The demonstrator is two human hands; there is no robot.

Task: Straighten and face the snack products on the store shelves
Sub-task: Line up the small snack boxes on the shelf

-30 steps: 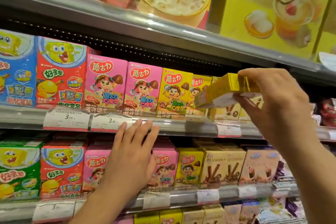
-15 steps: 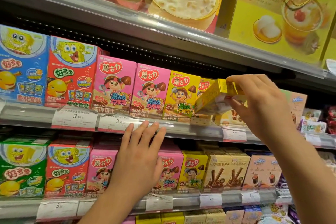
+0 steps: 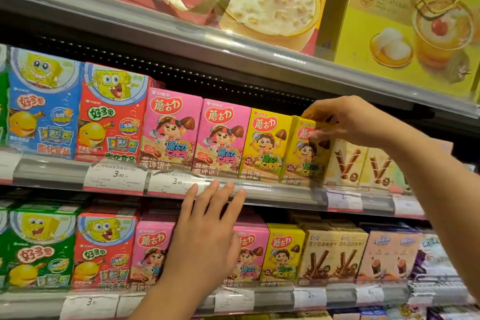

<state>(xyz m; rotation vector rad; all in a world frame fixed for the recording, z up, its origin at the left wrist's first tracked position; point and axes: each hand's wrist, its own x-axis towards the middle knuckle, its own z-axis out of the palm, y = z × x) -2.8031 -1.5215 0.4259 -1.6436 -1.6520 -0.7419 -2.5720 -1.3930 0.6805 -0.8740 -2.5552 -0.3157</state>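
Grey metal store shelves (image 3: 272,193) with price tags (image 3: 115,175).

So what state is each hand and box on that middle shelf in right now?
Right hand: grips the yellow box's top.
Yellow box: upright on the shelf, turned slightly askew.
Left hand: open, fingers straight, fingertips at the shelf rail.
Pink boxes: upright, facing front.

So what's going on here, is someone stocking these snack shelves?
A person is tidying the snack shelves. Their right hand grips the top of a yellow snack box on the middle shelf, standing upright beside another yellow box but angled slightly rather than facing flat forward. Their left hand is open, fingers straight, with the fingertips at the shelf's price rail, in front of the pink boxes on the shelf below.
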